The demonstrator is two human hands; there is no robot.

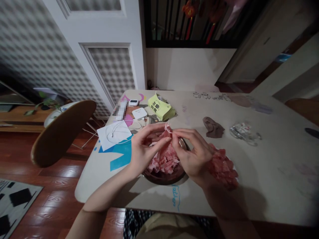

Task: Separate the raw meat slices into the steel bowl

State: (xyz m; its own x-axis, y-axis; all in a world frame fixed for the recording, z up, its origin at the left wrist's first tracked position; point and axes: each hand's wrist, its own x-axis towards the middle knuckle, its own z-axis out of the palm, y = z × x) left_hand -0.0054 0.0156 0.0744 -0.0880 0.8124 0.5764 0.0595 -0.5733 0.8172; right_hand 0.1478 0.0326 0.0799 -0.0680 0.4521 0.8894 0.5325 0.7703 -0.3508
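A dark round bowl [163, 177] stands near the front edge of the pale table [274, 166], heaped with pink raw meat pieces [164, 159]. Above it, my left hand [143, 147] and my right hand [193, 152] both pinch one thin pink strip of meat [168, 129] between their fingertips. The strip is stretched between the two hands over the bowl. A second heap of red meat [223, 167] lies on the table just right of my right wrist.
A yellow-green packet [160, 107], white paper with a cord [114, 134], small white devices [139, 113], a brown crumpled cloth [213, 127] and a clear plastic wrapper [245, 132] lie on the table. A brown chair [62, 132] stands at the left over wooden floor.
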